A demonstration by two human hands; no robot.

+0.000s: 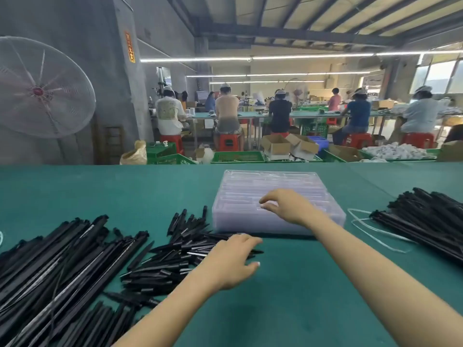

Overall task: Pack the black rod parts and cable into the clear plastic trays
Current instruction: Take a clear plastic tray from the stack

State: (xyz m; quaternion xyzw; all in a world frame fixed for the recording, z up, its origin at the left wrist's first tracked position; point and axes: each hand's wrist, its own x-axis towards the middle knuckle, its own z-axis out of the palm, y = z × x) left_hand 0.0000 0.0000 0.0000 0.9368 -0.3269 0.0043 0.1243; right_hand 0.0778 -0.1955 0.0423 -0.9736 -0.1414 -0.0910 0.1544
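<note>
On the green work table [288,296], a stack of clear plastic trays [273,204] sits just past the middle, its long side running left to right. The right hand [288,209] hovers over the near right part of the top tray, fingers loosely curled and spread toward the left; whether the fingertips pinch the tray's edge cannot be told. The left hand [233,261] lies flat, fingers extended, on the right end of the short black rod parts [175,249], which point mostly left to right and lie just left of the stack. Being on that pile, the left hand is likely the one to pick. Longer black rods [57,266] fill the near left, another bundle [426,221] lies far right beside a white cord [375,229].
</note>
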